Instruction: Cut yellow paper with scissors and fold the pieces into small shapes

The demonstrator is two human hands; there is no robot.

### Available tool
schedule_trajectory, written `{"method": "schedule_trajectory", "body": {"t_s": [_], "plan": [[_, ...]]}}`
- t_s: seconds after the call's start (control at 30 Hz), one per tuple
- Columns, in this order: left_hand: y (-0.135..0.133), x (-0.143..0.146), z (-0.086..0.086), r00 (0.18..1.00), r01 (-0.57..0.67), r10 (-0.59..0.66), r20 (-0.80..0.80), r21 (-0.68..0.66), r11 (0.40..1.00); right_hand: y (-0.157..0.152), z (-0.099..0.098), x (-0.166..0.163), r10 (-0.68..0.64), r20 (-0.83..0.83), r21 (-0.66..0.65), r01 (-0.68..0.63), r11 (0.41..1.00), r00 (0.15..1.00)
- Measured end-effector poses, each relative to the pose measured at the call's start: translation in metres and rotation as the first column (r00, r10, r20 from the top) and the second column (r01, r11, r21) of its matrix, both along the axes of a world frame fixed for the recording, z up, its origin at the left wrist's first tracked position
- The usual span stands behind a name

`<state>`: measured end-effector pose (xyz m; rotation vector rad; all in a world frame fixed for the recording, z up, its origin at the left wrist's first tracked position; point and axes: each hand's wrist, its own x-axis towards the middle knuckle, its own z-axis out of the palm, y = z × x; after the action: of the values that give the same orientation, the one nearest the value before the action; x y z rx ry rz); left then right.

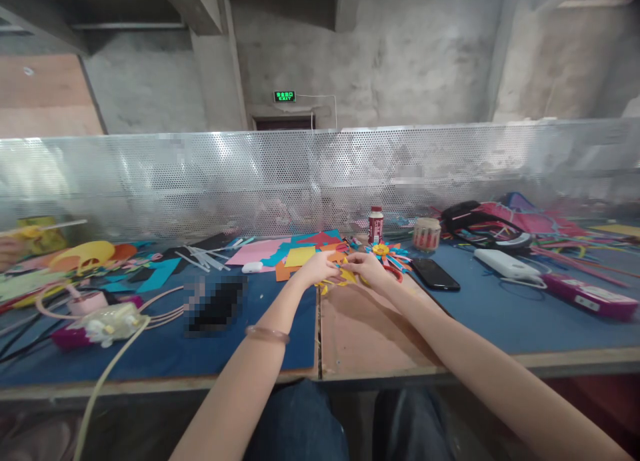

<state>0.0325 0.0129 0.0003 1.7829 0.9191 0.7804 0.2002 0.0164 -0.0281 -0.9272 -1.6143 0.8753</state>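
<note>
My left hand (319,268) and my right hand (367,266) meet far out over the blue table (500,314). Both pinch a small yellow paper piece (341,276) between their fingertips. A clear bangle (267,334) sits on my left wrist. Just behind my right hand lies a paper flower (387,253) with blue, orange and yellow petals. Loose sheets of coloured paper (280,253), pink, blue, yellow and orange, are spread behind my left hand.
A red-labelled bottle (375,225) and a small jar (427,234) stand near a perforated metal screen (200,174). A black phone (435,274), white power bank (500,263) and pink box (590,294) lie right. Cables, paper scraps and a glue gun (107,322) crowd the left.
</note>
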Motion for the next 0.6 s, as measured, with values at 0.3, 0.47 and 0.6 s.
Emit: {"method": "schedule_trajectory", "body": {"t_s": [0.3,0.47,0.6], "plan": [[-0.001,-0.001,0.001,1.0,-0.002,0.002,0.02,0.009,1.0,-0.013,0.011,-0.004,-0.078,-0.025,0.019,0.079,0.997,0.997],[-0.005,0.002,0.003,0.999,0.024,-0.023,0.026,-0.031,0.999,-0.023,0.019,-0.005,-0.043,-0.061,-0.019,0.042,0.999,0.997],[-0.013,0.005,0.008,0.999,0.037,-0.035,0.033,-0.056,0.998,-0.019,0.016,-0.003,-0.097,-0.025,0.047,0.098,0.994,0.995]]}}
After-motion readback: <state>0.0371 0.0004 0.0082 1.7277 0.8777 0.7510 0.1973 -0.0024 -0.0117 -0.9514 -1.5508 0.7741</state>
